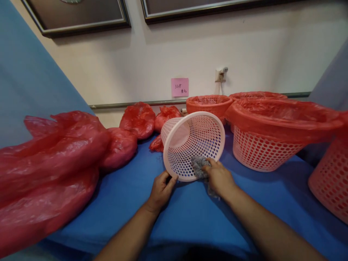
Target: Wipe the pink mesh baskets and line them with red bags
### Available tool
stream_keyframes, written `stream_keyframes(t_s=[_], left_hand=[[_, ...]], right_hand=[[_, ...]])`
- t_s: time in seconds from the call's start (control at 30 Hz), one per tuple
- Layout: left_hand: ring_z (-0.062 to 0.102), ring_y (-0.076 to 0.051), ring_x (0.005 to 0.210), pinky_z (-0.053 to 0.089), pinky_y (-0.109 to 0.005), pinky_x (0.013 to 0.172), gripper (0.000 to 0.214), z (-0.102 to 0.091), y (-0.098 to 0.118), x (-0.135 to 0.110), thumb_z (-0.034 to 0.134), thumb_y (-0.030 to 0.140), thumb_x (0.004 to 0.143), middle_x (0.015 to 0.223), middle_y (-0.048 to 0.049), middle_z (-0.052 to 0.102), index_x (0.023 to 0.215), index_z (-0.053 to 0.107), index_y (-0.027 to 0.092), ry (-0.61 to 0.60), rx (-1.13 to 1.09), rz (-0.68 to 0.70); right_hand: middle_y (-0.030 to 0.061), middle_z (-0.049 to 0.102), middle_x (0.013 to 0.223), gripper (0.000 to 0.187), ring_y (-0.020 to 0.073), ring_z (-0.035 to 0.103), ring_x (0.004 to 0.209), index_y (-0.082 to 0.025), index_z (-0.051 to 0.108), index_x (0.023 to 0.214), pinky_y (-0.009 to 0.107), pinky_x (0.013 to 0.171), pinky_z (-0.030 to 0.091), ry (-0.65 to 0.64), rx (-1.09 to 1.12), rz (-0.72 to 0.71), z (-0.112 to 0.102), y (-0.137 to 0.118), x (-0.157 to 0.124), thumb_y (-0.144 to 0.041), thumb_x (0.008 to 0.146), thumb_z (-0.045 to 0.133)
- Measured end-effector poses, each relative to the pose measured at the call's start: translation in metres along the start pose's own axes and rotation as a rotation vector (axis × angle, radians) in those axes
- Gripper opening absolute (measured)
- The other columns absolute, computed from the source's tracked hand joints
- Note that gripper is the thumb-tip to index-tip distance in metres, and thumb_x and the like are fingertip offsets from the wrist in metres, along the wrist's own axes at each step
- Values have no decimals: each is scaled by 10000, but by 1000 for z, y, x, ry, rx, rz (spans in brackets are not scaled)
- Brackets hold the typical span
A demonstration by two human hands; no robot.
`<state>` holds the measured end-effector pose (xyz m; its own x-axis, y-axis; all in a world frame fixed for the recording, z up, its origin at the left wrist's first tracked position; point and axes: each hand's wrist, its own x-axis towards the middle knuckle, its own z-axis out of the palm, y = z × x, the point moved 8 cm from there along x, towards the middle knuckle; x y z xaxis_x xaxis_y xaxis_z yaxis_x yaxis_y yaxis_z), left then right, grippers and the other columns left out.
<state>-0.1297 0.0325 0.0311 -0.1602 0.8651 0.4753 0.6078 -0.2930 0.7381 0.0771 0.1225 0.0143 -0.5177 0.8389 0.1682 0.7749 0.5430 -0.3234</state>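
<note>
A pale pink plastic basket (169, 159) with round holes lies on its side, its mouth tilted towards me. My left hand (162, 189) grips the lower left of its rim, thumb on the front and fingers behind. In my right hand (219, 177) is a grey cloth (200, 166), bunched up and pressed against the inside wall near the lower right of the rim. Part of the cloth hangs below the rim. My right fingertips are partly hidden by the cloth.
Full red plastic bags (54, 159) are heaped on the left of the blue-covered table (130, 206). Behind stand smaller red bags (139, 119). Bag-lined baskets (268, 148) line the right side. A pink note (179, 87) and a socket (220, 75) are on the wall.
</note>
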Motion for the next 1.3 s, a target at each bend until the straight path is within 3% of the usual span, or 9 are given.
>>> stream_keyframes(t_s=[0.13, 0.4, 0.57, 0.7, 0.9, 0.97, 1.03, 1.2, 1.3], left_hand=[[673, -181, 714, 549, -273, 690, 264, 1, 1, 2, 636, 386, 935, 789, -47, 752, 862, 739, 154, 0, 46, 23], [681, -180, 674, 561, -265, 647, 339, 14, -3, 3, 600, 423, 955, 762, -33, 770, 832, 768, 155, -123, 30, -7], [608, -160, 643, 508, -258, 638, 331, -5, 4, -1, 595, 422, 950, 712, -28, 697, 780, 701, 159, 53, 91, 13], [544, -138, 592, 477, -247, 607, 319, -12, 13, -2, 611, 413, 938, 656, -6, 639, 745, 675, 167, 140, 121, 54], [523, -122, 564, 463, -233, 571, 323, -16, 12, 1, 585, 411, 957, 651, 3, 642, 789, 685, 153, 185, 123, 63], [525, -124, 574, 461, -233, 571, 337, -19, 10, 0, 577, 422, 964, 652, 2, 642, 785, 679, 155, 200, 131, 56], [521, -126, 581, 455, -234, 574, 354, -22, 8, -1, 579, 438, 967, 641, 4, 626, 763, 663, 162, 223, 142, 46], [508, -124, 580, 444, -238, 587, 367, -24, 7, -4, 592, 452, 965, 630, 9, 593, 722, 626, 179, 251, 144, 43], [519, -123, 582, 455, -231, 588, 363, -21, 10, -2, 599, 448, 956, 637, 11, 600, 705, 615, 186, 223, 124, 57]], right_hand=[[156, 430, 1633, 499, 323, 601, 1231, -226, 728, 1262, 420, 924, 564, 45, -75, 139, -13, 22, 3, -14, 923, 430], [11, 515, 1588, 725, 235, 557, 1380, -337, 702, 1330, 394, 1147, 479, -6, 397, -412, 17, -48, -13, 11, 707, 576], [89, 549, 1561, 418, 300, 620, 1223, -229, 785, 1129, 405, 964, 570, 38, 41, -92, 0, 1, 7, -36, 830, 566], [88, 498, 1599, 462, 288, 619, 1185, -237, 778, 1144, 366, 887, 569, 152, -91, 104, -19, 31, 8, -11, 870, 482], [32, 565, 1545, 656, 245, 578, 1344, -286, 758, 1234, 400, 1130, 487, 35, 394, -417, 14, -37, -9, 35, 701, 552], [12, 541, 1568, 729, 220, 553, 1383, -307, 733, 1284, 380, 1162, 464, 8, 430, -495, 17, -50, -13, 30, 660, 563], [25, 550, 1562, 680, 238, 579, 1345, -294, 750, 1248, 383, 1126, 494, -12, 322, -418, 17, -43, -8, 7, 658, 601], [135, 518, 1579, 487, 304, 627, 1192, -208, 763, 1201, 448, 967, 563, 124, 29, 48, -13, 24, 7, -18, 833, 508], [124, 523, 1576, 567, 291, 621, 1229, -223, 743, 1262, 431, 1006, 543, 171, 66, 98, -13, 37, 9, 21, 828, 474]])
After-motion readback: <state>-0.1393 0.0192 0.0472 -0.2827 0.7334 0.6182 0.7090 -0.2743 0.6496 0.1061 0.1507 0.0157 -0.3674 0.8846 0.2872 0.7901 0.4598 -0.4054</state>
